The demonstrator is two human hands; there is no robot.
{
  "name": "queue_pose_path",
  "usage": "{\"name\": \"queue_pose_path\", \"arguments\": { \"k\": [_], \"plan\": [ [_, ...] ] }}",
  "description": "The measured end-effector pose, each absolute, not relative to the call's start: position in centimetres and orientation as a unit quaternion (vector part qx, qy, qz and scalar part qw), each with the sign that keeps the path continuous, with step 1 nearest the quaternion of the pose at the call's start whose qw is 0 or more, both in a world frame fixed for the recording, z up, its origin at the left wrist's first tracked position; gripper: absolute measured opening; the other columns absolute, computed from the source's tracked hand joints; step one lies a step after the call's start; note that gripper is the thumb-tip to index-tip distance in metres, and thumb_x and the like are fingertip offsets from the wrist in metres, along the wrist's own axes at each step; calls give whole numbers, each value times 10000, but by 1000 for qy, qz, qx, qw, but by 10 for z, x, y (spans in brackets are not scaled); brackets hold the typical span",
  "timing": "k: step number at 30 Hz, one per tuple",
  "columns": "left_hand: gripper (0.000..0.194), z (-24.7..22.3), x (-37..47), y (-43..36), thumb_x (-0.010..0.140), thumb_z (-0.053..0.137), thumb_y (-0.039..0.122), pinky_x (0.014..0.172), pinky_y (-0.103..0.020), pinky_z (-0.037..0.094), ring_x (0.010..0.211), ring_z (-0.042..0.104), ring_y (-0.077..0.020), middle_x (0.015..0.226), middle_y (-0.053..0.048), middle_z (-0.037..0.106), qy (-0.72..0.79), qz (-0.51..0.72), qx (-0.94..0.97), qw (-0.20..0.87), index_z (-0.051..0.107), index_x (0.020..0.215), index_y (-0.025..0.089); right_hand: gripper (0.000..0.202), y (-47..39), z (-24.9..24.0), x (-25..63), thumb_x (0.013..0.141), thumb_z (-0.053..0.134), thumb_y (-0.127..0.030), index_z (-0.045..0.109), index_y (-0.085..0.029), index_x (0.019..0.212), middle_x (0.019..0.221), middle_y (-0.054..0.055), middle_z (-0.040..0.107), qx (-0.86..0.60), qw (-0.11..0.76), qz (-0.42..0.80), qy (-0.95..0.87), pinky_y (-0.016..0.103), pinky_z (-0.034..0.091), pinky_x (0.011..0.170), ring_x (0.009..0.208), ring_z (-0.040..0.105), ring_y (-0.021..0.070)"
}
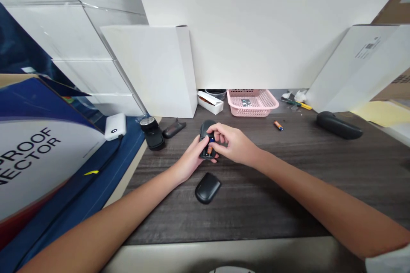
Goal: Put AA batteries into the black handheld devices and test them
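Note:
My left hand (191, 156) is wrapped round a black computer mouse (205, 129), turned so that its uncovered battery bay faces up. The fingers of my right hand (232, 143) pinch an orange and blue battery (210, 148) at the bay. I cannot tell whether it is fully seated, as fingertips hide part of it. A black rounded cover (208, 188) lies on the dark wooden table (256, 213) just below my hands. To the right, a second orange battery (278, 125) lies loose on the tabletop.
At the back stand a pink basket (253, 111) and a small white box (210, 103). A black headlamp-like device (152, 133) and a dark curved piece (174, 128) sit left. A black case (338, 126) and a yellow-handled tool (303, 105) lie right. White boxes (160, 68) border the back.

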State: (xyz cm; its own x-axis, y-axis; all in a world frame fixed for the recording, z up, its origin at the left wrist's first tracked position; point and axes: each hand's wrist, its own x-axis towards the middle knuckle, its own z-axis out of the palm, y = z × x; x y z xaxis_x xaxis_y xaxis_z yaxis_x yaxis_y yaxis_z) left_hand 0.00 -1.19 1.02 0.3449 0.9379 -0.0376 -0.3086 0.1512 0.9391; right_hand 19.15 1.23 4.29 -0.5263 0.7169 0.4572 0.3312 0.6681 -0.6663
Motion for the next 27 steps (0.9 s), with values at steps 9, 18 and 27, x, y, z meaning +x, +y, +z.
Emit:
{"name": "queue_pose_path", "arguments": {
  "k": [9, 18, 27],
  "plan": [
    [501, 19, -6, -11, 943, 683, 640, 608, -265, 553, 635, 648, -146, 857, -79, 719, 377, 450, 442, 678, 571, 980, 153, 339, 54, 54, 314, 974, 592, -553, 644, -218, 958, 832, 36, 679, -667, 239, 46, -704, 306, 356, 644, 716, 582, 195],
    [484, 18, -2, -14, 921, 766, 537, 605, -254, 561, 722, 658, -150, 920, -66, 719, 396, 428, 482, 654, 525, 1128, 173, 405, 44, 33, 344, 978, 514, -509, 606, -201, 732, 784, 83, 669, -726, 44, 95, -679, 330, 370, 674, 748, 616, 248],
    [420, 2, -2, -14, 962, 695, 575, 798, -257, 555, 875, 657, -144, 966, 10, 655, 363, 455, 464, 668, 541, 1155, 235, 396, -28, 53, 181, 920, 602, -365, 444, -190, 603, 536, -54, 448, -490, 262, 249, -793, 286, 224, 557, 532, 362, 98]
  ]
}}
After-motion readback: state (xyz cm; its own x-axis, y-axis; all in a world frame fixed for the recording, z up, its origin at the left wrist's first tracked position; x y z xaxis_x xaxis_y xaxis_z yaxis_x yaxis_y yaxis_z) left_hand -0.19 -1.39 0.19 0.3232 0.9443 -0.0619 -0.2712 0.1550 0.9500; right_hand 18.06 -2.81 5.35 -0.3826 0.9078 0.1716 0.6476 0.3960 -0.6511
